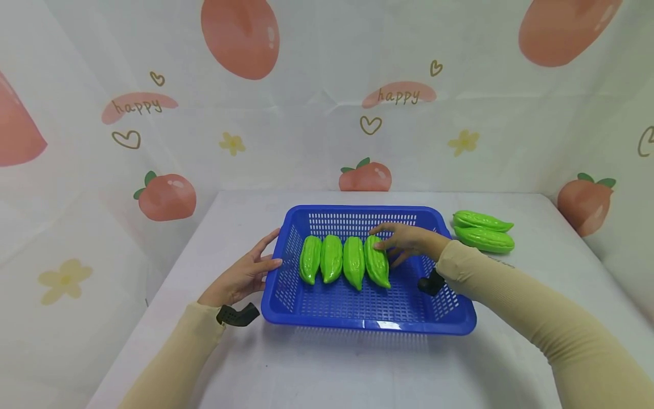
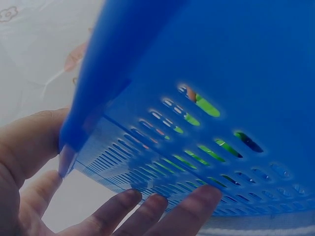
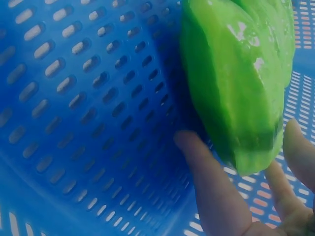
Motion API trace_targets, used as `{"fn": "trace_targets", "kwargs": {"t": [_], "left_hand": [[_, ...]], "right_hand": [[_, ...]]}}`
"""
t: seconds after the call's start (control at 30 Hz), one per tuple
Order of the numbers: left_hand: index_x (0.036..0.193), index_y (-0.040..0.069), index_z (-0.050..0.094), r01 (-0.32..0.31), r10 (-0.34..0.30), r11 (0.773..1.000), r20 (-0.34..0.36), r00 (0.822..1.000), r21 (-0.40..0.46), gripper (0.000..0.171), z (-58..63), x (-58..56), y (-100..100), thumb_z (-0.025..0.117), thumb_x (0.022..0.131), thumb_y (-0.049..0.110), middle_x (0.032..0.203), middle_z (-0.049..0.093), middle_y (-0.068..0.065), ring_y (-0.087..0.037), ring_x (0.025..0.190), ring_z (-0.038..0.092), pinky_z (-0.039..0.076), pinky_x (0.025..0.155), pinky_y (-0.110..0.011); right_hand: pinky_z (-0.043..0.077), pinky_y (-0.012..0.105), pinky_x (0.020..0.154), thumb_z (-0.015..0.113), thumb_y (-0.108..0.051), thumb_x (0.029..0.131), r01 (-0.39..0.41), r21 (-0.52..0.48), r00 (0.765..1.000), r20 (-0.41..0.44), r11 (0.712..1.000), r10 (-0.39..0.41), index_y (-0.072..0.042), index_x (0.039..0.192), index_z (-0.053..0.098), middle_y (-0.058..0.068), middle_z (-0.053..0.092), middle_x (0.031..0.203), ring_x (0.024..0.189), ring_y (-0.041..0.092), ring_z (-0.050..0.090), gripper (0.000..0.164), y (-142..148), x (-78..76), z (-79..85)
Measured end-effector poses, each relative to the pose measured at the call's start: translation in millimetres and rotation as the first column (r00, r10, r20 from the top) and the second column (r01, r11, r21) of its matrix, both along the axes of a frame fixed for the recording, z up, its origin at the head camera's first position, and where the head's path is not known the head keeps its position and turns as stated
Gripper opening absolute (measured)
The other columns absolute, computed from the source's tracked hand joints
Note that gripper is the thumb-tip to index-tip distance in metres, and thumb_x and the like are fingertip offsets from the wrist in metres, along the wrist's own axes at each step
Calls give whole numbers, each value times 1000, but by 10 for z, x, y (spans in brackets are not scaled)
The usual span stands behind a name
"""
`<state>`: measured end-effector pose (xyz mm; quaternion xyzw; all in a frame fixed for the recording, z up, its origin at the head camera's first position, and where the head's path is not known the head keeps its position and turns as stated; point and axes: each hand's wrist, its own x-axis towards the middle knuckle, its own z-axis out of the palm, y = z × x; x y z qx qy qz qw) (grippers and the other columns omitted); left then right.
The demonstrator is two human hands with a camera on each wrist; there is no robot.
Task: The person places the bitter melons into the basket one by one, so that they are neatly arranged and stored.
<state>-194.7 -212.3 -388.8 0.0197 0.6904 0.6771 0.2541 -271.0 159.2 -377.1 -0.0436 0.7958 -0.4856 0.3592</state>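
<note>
Several glossy green bitter melons lie side by side in a blue perforated plastic basket [image 1: 327, 325]. My left hand [image 1: 246, 276] holds the basket's left rim, its thumb over the edge; in the left wrist view the other fingers [image 2: 189, 209] are spread along the outer wall. Inside the basket, my right hand [image 1: 409, 240] is at the far end of the rightmost bitter melon [image 1: 377, 266]. Around that melon's end [image 3: 241, 108], the right wrist view shows the fingers spread apart. Whether a fingertip touches it I cannot tell.
Two more bitter melons [image 1: 484, 240] lie on the white table [image 1: 327, 375], right of the basket and behind my right forearm. The right part of the basket floor lies beside the row. A printed white cloth [image 1: 306, 142] hangs behind the table.
</note>
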Motion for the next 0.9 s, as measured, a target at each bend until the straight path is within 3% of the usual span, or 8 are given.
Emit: {"fn": "trace_targets", "kwargs": {"t": [0.23, 0.57, 0.73, 0.9], "left_hand": [[152, 45, 13, 5, -5, 1000, -2, 1000, 7, 79, 4, 0, -2, 62, 95, 20, 149, 38, -22, -28, 102, 67, 55, 86, -50], [152, 46, 12, -3, 3, 1000, 3, 1000, 2, 79, 17, 8, -12, 62, 95, 21, 149, 38, -21, -27, 102, 67, 55, 86, -49], [152, 45, 12, 4, -4, 1000, -1, 1000, 3, 79, 9, 6, -13, 62, 96, 21, 148, 39, -22, -27, 103, 67, 55, 87, -49], [152, 45, 13, 9, -9, 1000, -6, 1000, 3, 78, 3, 0, -10, 61, 96, 20, 148, 40, -22, -28, 104, 66, 55, 87, -50]], "right_hand": [[54, 50, 90, 59, -15, 96, 16, 26, 1000, -27, 1000, -15, -10, 147, 34, 28, 32, 148, 127, 52, 45, 57, 4, 0, 47], [40, 55, 106, 58, -14, 97, 4, 12, 999, -44, 1000, -3, -9, 149, 31, 28, 31, 150, 135, 51, 35, 58, 8, 16, 212], [41, 55, 106, 56, -11, 97, -4, -13, 997, -75, 1000, 3, -8, 148, 32, 27, 38, 145, 131, 47, 42, 56, 39, 55, 336], [44, 52, 104, 56, -8, 97, -11, -53, 990, -140, 999, 4, -7, 146, 36, 19, 48, 126, 115, 35, 53, 53, 116, 74, 489]]}}
